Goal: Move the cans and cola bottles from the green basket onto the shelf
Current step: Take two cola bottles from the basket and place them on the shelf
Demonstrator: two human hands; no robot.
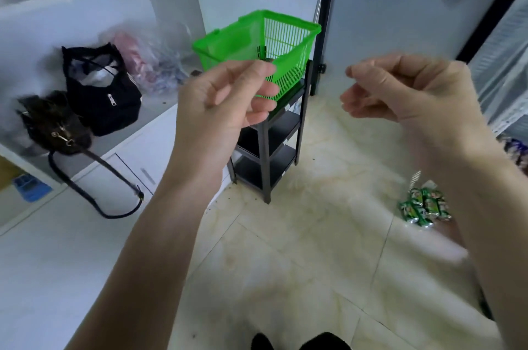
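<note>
A small green plastic basket (285, 35) stands on top of a little black tiered shelf (274, 138) on the floor; what it holds is hidden by its walls and my hand. My left hand (228, 95) is raised in front of the basket's near wall, fingers loosely curled, holding nothing. My right hand (400, 86) hovers to the right of the basket, fingers also loosely curled and empty. Several small green cans (425, 206) lie on the floor tiles at the right, partly behind my right forearm.
A white counter at the left carries a black bag (103, 92), a dark brown bag (54, 124) with a hanging strap, and plastic wrapped items (154, 61). A glass-door cabinet (503, 64) stands at the right. Pale floor tiles spread below my arms.
</note>
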